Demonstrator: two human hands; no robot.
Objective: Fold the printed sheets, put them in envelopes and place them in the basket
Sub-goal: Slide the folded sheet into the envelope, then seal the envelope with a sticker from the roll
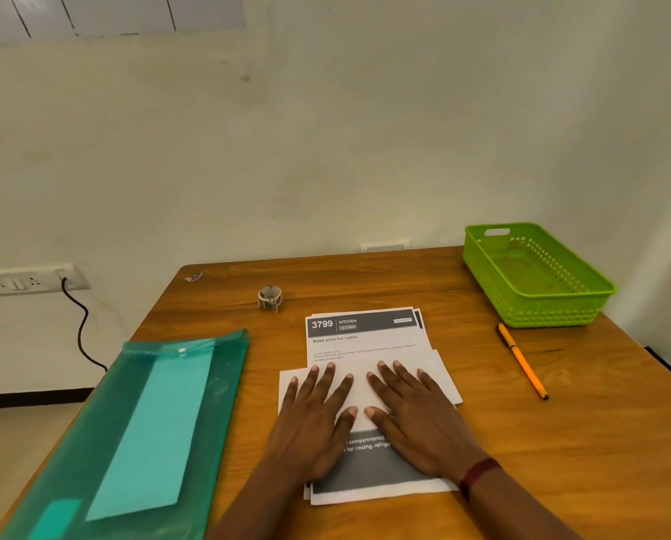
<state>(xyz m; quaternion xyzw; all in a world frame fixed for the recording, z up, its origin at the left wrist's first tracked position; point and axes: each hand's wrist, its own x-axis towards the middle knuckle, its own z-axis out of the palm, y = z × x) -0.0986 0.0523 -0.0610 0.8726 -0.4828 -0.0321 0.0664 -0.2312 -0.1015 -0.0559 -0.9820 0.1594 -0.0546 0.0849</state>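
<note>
We record the left hand and right hand pressing flat, fingers straight, on a folded sheet atop the printed stack near the table's front edge, with the green basket at the far right corner.

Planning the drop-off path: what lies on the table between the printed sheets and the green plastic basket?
In the head view, only a slim orange pen lies there, on the wooden tabletop.

A white paper is lying crosswise on the printed sheets under your fingers, the green basket sitting well beyond.
</note>
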